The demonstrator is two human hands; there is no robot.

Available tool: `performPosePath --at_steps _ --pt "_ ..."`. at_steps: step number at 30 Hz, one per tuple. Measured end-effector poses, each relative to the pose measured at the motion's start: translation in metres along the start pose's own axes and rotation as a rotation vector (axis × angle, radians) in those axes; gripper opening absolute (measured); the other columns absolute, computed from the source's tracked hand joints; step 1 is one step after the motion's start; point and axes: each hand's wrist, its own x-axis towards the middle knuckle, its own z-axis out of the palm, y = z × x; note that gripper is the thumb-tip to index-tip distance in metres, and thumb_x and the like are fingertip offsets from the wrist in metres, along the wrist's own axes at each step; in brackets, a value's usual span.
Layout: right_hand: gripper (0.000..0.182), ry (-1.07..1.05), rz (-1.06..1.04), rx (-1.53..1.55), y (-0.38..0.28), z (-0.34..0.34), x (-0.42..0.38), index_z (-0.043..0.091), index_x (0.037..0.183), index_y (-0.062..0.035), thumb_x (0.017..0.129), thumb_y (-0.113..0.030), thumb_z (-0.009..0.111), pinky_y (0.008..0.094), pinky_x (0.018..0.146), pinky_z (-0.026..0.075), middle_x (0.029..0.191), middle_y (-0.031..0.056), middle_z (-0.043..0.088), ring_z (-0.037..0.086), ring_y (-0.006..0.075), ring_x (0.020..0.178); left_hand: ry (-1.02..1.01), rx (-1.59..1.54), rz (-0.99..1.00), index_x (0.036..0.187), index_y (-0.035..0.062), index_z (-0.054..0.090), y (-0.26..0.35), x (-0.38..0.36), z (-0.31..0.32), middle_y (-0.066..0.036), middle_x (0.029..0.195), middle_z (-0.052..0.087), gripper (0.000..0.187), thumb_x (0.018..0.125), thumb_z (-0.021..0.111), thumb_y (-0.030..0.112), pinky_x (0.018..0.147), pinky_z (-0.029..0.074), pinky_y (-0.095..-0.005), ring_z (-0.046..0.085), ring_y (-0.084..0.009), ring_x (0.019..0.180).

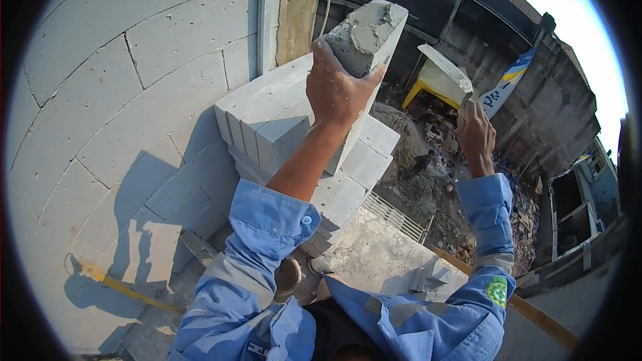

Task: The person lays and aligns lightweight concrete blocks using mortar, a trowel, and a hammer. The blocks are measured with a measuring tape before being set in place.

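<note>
A pale grey lightweight concrete block point(366, 97) stands on end over the block stack, its upper end toward me. Wet grey mortar point(372, 29) lies on that end, rough and uneven. My left hand point(340, 87) grips the block near its top, thumb and fingers on opposite sides. To the right, my right hand point(476, 127) is closed around the handle of a trowel point(444, 72). The trowel's broad, pale blade is raised, apart from the block. Most of its handle is hidden by my fingers.
Several more blocks form a stack point(281, 135) beside the block wall point(167, 47). A yellow-handled tool point(127, 287) leans at lower left. Block offcuts point(428, 277) lie on the concrete floor point(364, 241). Beyond the floor's edge, rubble point(435, 180) lies lower down.
</note>
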Motion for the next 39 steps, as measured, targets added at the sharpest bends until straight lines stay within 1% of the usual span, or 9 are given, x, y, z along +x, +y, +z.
performPosePath --at_steps 2,4,8,11,17,20,23,28,39 --pt "0.029 -0.044 0.052 0.004 0.007 -0.008 0.002 0.057 0.117 -0.0023 0.093 -0.016 0.065 0.0392 0.074 0.056 0.104 0.0134 0.063 0.067 0.0302 0.09 0.023 0.0 0.013 0.117 -0.003 0.039 0.002 -0.003 0.0 -0.026 0.099 0.062 0.083 0.066 0.09 0.039 0.082 0.057 -0.046 0.069 -0.0417 0.088" --pt "0.031 0.11 0.051 0.43 0.004 -0.033 0.011 0.061 0.114 -0.0026 0.096 -0.028 0.064 0.039 0.073 0.052 0.099 0.0111 0.062 0.064 0.0323 0.079 0.025 0.017 0.015 0.117 -0.0024 0.039 0.003 -0.01 -0.002 -0.025 0.099 0.063 0.083 0.066 0.09 0.038 0.081 0.057 -0.0458 0.069 -0.0413 0.087" --pt "0.034 0.032 0.006 0.415 -0.015 -0.101 0.06 0.065 0.112 -0.0021 0.1 -0.033 0.059 0.0346 0.071 0.048 0.092 0.009 0.063 0.061 0.0244 0.071 0.018 -0.062 0.006 0.12 -0.0002 0.038 0.005 -0.017 -0.006 -0.026 0.101 0.062 0.082 0.066 0.09 0.033 0.082 0.056 -0.0463 0.068 -0.0416 0.089" --pt "0.037 -0.304 0.001 0.6 -0.009 -0.135 0.097 0.067 0.108 -0.0018 0.101 -0.037 0.058 0.0317 0.069 0.047 0.077 0.0065 0.062 0.058 0.0128 0.072 0.037 -0.058 -0.014 0.126 -0.004 0.038 0.001 -0.02 -0.016 -0.025 0.106 0.06 0.087 0.067 0.089 0.035 0.085 0.055 -0.0462 0.067 -0.0408 0.094" --pt "0.039 -0.438 -0.223 0.478 -0.025 -0.153 0.152 0.071 0.104 -0.0017 0.1 -0.038 0.059 0.0313 0.063 0.051 0.074 0.0049 0.062 0.059 0.0129 0.066 0.02 -0.102 -0.046 0.128 -0.0086 0.038 0.005 -0.034 -0.043 -0.024 0.105 0.058 0.092 0.068 0.089 0.039 0.083 0.055 -0.0476 0.065 -0.0397 0.096" --pt "0.035 -0.568 -0.251 0.374 -0.038 -0.158 0.18 0.069 0.101 -0.0032 0.101 -0.037 0.058 0.028 0.054 0.042 0.07 0.0008 0.054 0.049 0.0077 0.059 0.032 -0.088 -0.033 0.125 -0.0073 0.039 0.005 -0.039 -0.047 -0.022 0.101 0.058 0.09 0.067 0.09 0.038 0.079 0.056 -0.0474 0.066 -0.039 0.091" --pt "0.035 -0.563 -0.206 0.206 -0.039 -0.166 0.199 0.07 0.098 -0.0044 0.101 -0.037 0.059 0.0271 0.048 0.04 0.065 0.0004 0.054 0.047 0.0067 0.052 0.065 -0.079 0.01 0.124 -0.0056 0.039 0.002 -0.046 -0.05 -0.021 0.099 0.059 0.088 0.067 0.091 0.038 0.074 0.058 -0.0459 0.067 -0.0379 0.086" --pt "0.036 -0.571 -0.11 0.377 -0.063 -0.173 0.193 0.071 0.099 -0.0035 0.1 -0.038 0.059 0.0266 0.043 0.037 0.059 0.0004 0.053 0.046 0.0083 0.045 0.098 -0.067 0.056 0.123 -0.0053 0.04 -0.002 -0.048 -0.058 -0.021 0.099 0.059 0.087 0.067 0.091 0.038 0.071 0.059 -0.0438 0.068 -0.0372 0.082" --pt "0.044 -0.594 0.003 0.163 -0.052 -0.167 0.216 0.069 0.098 -0.0038 0.101 -0.045 0.054 0.0284 0.043 0.038 0.061 0.0015 0.052 0.048 0.0099 0.046 0.104 -0.062 0.026 0.126 -0.0076 0.04 -0.003 -0.053 -0.053 -0.023 0.102 0.058 0.09 0.067 0.09 0.04 0.077 0.057 -0.0471 0.067 -0.0385 0.086"
